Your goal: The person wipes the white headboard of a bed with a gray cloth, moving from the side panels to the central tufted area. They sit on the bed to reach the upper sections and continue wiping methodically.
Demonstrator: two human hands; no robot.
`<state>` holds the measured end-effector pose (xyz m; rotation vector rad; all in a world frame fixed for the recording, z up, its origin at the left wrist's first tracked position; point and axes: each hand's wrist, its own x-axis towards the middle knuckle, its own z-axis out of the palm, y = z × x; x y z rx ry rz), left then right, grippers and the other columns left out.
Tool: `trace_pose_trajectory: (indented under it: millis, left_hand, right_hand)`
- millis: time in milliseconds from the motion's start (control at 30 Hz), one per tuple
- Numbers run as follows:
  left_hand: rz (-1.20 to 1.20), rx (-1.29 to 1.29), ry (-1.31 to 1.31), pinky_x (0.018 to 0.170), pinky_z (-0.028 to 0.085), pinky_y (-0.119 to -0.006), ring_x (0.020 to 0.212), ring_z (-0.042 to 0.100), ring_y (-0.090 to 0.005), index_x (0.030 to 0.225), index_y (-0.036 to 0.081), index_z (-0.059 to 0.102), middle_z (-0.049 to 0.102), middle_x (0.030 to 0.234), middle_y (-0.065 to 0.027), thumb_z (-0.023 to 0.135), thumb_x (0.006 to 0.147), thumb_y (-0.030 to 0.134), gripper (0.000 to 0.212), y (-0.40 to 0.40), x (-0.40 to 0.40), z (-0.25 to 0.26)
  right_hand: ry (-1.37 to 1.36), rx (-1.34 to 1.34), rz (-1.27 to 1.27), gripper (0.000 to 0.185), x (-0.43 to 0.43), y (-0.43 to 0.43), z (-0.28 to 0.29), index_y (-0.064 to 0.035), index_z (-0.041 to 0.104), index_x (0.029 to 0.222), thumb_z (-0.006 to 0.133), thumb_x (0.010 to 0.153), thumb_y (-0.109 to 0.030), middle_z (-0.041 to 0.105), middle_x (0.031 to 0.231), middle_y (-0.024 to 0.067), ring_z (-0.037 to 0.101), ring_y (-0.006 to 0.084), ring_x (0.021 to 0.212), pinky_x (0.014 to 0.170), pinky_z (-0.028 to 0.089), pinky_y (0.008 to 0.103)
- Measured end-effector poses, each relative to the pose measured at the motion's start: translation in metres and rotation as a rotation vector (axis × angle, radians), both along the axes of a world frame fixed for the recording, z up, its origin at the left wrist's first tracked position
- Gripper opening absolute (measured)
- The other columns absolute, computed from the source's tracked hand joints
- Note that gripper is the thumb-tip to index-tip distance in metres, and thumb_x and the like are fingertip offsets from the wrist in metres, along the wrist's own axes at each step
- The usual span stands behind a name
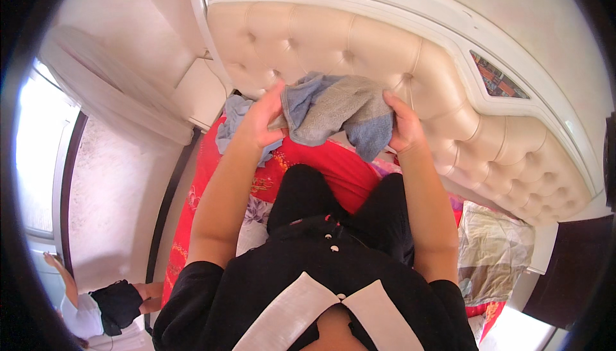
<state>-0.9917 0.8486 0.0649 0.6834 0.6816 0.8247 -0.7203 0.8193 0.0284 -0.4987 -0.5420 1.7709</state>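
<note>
A crumpled grey and blue terry cloth [332, 105] hangs bunched between my two hands, raised in front of the headboard. My left hand [266, 119] grips its left edge, and my right hand [403, 122] has hold of the right edge. The lower right corner of the cloth droops below the rest. Beneath, a red patterned bed cover [255, 177] spreads under my knees. Close by my left forearm lies a rumpled light blue cloth [233, 122] on the bed. Folds hide the full shape of the cloth in my hands.
The tufted cream headboard [317, 28] with a white frame rises ahead. A white nightstand [199, 91] stands at the bed's far left corner, near a sheer curtain [115, 86]. At right lies a beige patterned pillowcase [495, 254]. Another person [110, 303] is beyond the bed's left edge.
</note>
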Motion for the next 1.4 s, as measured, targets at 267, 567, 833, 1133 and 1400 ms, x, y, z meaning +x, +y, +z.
trace_pose_trajectory:
  millis: [267, 567, 833, 1133, 1400]
  left_hand:
    - [0.060, 0.244, 0.100, 0.087, 0.049, -0.041, 0.106, 0.058, -0.0235, 0.125, -0.003, 0.047, 0.058, 0.118, -0.0140, 0.047, 0.092, 0.015, 0.037, 0.017, -0.013, 0.005]
    - [-0.074, 0.079, 0.095, 0.089, 0.047, -0.048, 0.109, 0.055, -0.0261, 0.130, 0.002, 0.044, 0.052, 0.125, -0.0130, 0.048, 0.089, 0.017, 0.044, -0.008, -0.021, -0.030]
    - [0.362, 1.224, 0.871, 0.088, 0.044, -0.038, 0.107, 0.053, -0.0323, 0.124, 0.004, 0.046, 0.053, 0.119, -0.0180, 0.064, 0.080, 0.012, 0.048, -0.053, 0.061, -0.006]
    - [-0.042, 1.202, 1.227, 0.074, 0.048, -0.044, 0.089, 0.060, -0.0364, 0.115, 0.005, 0.052, 0.059, 0.099, -0.0201, 0.062, 0.079, 0.012, 0.038, -0.026, 0.067, -0.002]
    - [0.174, 1.872, 1.224, 0.070, 0.049, -0.040, 0.091, 0.053, -0.0302, 0.111, 0.009, 0.058, 0.051, 0.104, -0.0104, 0.067, 0.068, 0.009, 0.043, -0.046, 0.107, 0.006]
  right_hand:
    - [0.018, 0.056, -0.204, 0.042, 0.040, 0.007, -0.024, 0.0032, 0.051, 0.121, 0.048, 0.087, -0.020, 0.059, 0.116, 0.0163, 0.056, 0.0293, 0.107, 0.098, 0.042, 0.0413]
    - [0.273, 0.111, -0.286, 0.041, 0.033, 0.012, -0.014, 0.0021, 0.057, 0.111, 0.048, 0.085, -0.028, 0.062, 0.111, 0.0168, 0.058, 0.0319, 0.102, 0.094, 0.043, 0.0432]
    - [0.191, 0.000, -0.294, 0.039, -0.013, 0.004, 0.015, 0.0003, 0.057, 0.110, 0.047, 0.085, -0.029, 0.062, 0.107, 0.0147, 0.059, 0.0289, 0.098, 0.090, 0.045, 0.0415]
    - [-0.671, 0.116, -0.141, 0.041, 0.025, -0.019, -0.008, 0.0003, 0.051, 0.122, 0.056, 0.089, -0.025, 0.057, 0.116, 0.0166, 0.056, 0.0254, 0.103, 0.093, 0.044, 0.0399]
    - [0.316, -0.150, 0.081, 0.061, 0.005, -0.058, -0.025, -0.0094, 0.041, 0.133, 0.046, 0.091, -0.054, 0.049, 0.130, 0.0142, 0.050, 0.0308, 0.117, 0.093, 0.043, 0.0509]
